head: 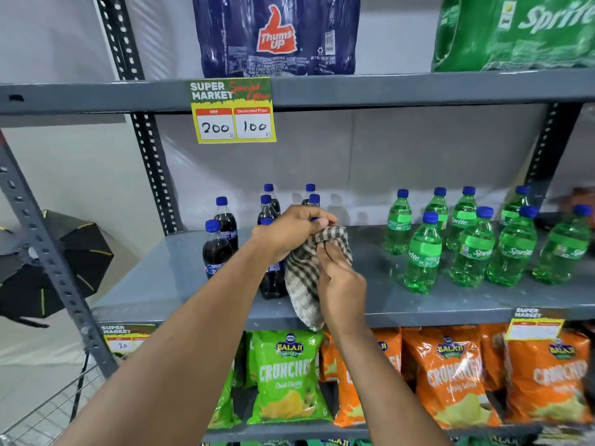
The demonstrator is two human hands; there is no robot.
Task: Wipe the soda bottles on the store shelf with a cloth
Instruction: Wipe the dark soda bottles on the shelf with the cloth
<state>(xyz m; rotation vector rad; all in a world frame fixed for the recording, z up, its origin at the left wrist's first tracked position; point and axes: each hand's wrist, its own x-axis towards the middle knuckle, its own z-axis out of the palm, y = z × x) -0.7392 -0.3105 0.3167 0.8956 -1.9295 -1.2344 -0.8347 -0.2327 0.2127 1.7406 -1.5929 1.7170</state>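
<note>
Left hand (pixel 291 231) grips the cap end of a dark cola bottle (pixel 273 281) at the front of the middle shelf (pixel 161 284); right hand (pixel 338 281) presses a checked cloth (pixel 304 284) closed around it. Green soda bottles (pixel 473 249) stand well apart, farther right.

Both bare forearms reach up and forward from the bottom of the view, converging at centre. The left hand (pixel 291 235) is curled into a closed grip, knuckles up, thumb pointing right, wrist bent slightly. The right hand (pixel 338 278) sits just below and beside it, back toward the camera, fingers (pixel 325 252) pinched together and pointing up toward the left hand.
</note>
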